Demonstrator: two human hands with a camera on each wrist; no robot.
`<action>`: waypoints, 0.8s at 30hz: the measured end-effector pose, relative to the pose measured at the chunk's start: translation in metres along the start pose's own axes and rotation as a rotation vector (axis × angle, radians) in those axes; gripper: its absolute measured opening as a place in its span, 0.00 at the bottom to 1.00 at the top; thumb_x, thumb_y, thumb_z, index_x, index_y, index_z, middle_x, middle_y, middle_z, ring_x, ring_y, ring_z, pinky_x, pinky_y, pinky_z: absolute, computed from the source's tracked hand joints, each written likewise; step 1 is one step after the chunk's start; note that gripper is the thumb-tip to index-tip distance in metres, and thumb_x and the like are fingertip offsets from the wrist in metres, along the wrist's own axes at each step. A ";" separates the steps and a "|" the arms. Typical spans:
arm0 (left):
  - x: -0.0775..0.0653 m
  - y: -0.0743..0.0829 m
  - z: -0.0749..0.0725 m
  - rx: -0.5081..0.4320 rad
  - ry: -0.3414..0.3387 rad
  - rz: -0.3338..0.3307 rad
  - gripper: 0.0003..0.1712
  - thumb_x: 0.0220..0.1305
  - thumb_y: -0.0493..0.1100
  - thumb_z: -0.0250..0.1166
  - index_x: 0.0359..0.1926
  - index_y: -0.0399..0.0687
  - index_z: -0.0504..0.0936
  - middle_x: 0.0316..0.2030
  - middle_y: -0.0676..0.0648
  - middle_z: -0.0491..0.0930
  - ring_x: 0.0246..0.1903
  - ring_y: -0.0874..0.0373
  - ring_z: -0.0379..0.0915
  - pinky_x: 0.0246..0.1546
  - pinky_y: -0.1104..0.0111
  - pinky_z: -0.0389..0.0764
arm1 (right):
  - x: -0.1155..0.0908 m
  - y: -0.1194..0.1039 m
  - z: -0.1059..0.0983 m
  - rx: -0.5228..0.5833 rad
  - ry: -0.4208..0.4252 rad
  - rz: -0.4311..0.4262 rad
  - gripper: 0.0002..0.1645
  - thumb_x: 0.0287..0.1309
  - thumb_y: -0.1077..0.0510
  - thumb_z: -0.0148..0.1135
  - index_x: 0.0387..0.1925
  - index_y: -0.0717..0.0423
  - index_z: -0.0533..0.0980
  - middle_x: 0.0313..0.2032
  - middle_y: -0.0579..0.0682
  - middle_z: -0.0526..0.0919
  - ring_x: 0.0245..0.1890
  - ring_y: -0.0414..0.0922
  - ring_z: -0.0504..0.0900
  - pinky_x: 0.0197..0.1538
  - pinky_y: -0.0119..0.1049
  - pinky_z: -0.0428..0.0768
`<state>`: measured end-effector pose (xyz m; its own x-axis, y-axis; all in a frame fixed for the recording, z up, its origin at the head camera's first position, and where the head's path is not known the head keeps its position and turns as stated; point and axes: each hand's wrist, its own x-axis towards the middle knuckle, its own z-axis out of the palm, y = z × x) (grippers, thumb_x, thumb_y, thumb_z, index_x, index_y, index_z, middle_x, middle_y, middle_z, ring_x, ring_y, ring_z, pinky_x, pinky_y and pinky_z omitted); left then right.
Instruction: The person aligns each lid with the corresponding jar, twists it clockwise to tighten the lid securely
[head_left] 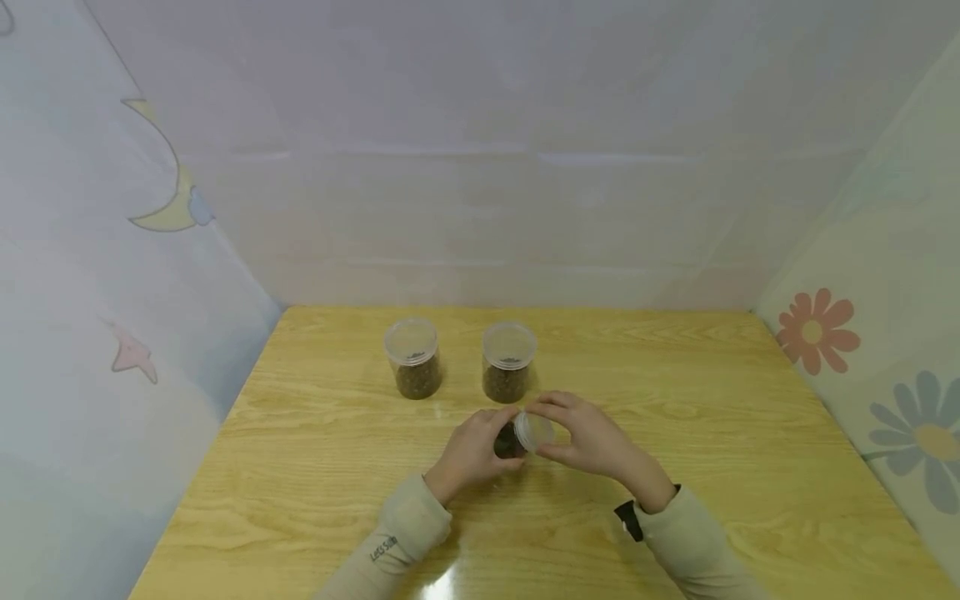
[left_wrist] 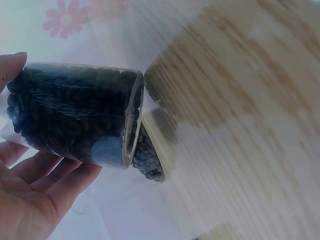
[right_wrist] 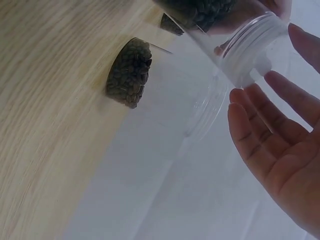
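Observation:
A clear jar (head_left: 509,443) of dark coffee beans is in my left hand (head_left: 471,454), with fingers and thumb round its body. It leans to the right, low over the table in front of me. My right hand (head_left: 588,433) pinches the clear screw lid (head_left: 538,431) between thumb and fingertips. In the right wrist view the lid (right_wrist: 257,50) sits on the jar's neck, with the thumb and index finger at its edge. Tightly packed beans show through the jar wall (left_wrist: 70,110) in the left wrist view.
Two larger clear jars stand upright with lids on towards the back of the table: a left jar (head_left: 416,367) and a right jar (head_left: 507,371), each partly filled with beans. The wooden table (head_left: 315,467) meets pale printed cloth walls (head_left: 480,208) behind and at both sides.

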<state>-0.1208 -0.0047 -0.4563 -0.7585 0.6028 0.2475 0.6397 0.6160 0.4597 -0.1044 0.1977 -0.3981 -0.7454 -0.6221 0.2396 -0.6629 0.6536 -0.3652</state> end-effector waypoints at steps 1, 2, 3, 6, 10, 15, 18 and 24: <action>0.000 0.000 0.000 0.000 0.002 0.003 0.40 0.43 0.48 0.74 0.57 0.40 0.68 0.48 0.43 0.77 0.47 0.49 0.74 0.45 0.61 0.76 | 0.000 0.000 0.000 -0.004 0.002 0.004 0.30 0.45 0.55 0.70 0.51 0.62 0.74 0.48 0.58 0.76 0.45 0.53 0.77 0.43 0.44 0.78; 0.000 0.000 0.000 0.003 0.002 0.003 0.40 0.43 0.48 0.74 0.57 0.40 0.68 0.48 0.43 0.77 0.47 0.49 0.74 0.45 0.61 0.76 | 0.000 0.000 0.001 -0.007 0.004 0.008 0.30 0.46 0.54 0.70 0.51 0.62 0.74 0.48 0.58 0.76 0.45 0.53 0.77 0.42 0.44 0.78; 0.000 0.000 0.000 0.005 0.002 0.003 0.40 0.43 0.48 0.74 0.57 0.39 0.68 0.48 0.43 0.77 0.46 0.49 0.74 0.45 0.61 0.76 | 0.001 0.000 0.001 -0.010 0.008 0.013 0.30 0.46 0.54 0.70 0.51 0.62 0.74 0.47 0.57 0.76 0.44 0.52 0.77 0.41 0.43 0.78; -0.001 -0.001 0.001 0.012 0.004 0.001 0.40 0.44 0.49 0.74 0.57 0.39 0.68 0.47 0.43 0.77 0.45 0.50 0.75 0.44 0.63 0.77 | 0.001 0.000 0.003 -0.015 0.020 0.031 0.30 0.46 0.51 0.69 0.50 0.61 0.74 0.45 0.56 0.77 0.41 0.49 0.79 0.39 0.41 0.79; -0.001 -0.002 0.003 0.019 0.015 0.007 0.38 0.45 0.49 0.73 0.56 0.40 0.69 0.46 0.44 0.78 0.44 0.52 0.75 0.43 0.64 0.77 | 0.002 -0.001 0.004 -0.004 0.032 0.054 0.30 0.47 0.48 0.68 0.48 0.62 0.75 0.42 0.54 0.78 0.35 0.46 0.79 0.35 0.35 0.79; -0.001 -0.001 0.004 0.014 0.022 0.013 0.38 0.43 0.49 0.74 0.55 0.42 0.69 0.46 0.45 0.78 0.44 0.52 0.75 0.42 0.63 0.78 | 0.003 -0.002 0.005 0.030 0.034 0.080 0.30 0.48 0.46 0.67 0.46 0.64 0.76 0.36 0.51 0.79 0.30 0.43 0.78 0.29 0.28 0.76; -0.003 -0.001 0.006 0.010 0.017 0.006 0.38 0.43 0.49 0.74 0.55 0.44 0.70 0.46 0.46 0.78 0.44 0.52 0.75 0.42 0.63 0.78 | 0.003 -0.002 0.006 0.042 0.029 0.091 0.29 0.49 0.44 0.66 0.45 0.64 0.77 0.33 0.48 0.78 0.28 0.41 0.77 0.27 0.26 0.74; -0.004 -0.002 0.009 0.009 0.027 0.011 0.36 0.44 0.50 0.74 0.54 0.46 0.71 0.44 0.48 0.79 0.43 0.53 0.75 0.40 0.64 0.78 | 0.003 -0.001 0.012 0.047 0.041 0.102 0.29 0.53 0.43 0.62 0.44 0.64 0.77 0.28 0.45 0.78 0.22 0.36 0.72 0.23 0.25 0.70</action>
<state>-0.1180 -0.0034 -0.4661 -0.7546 0.5955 0.2755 0.6487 0.6141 0.4495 -0.1054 0.1899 -0.4074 -0.8118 -0.5345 0.2351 -0.5800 0.6914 -0.4308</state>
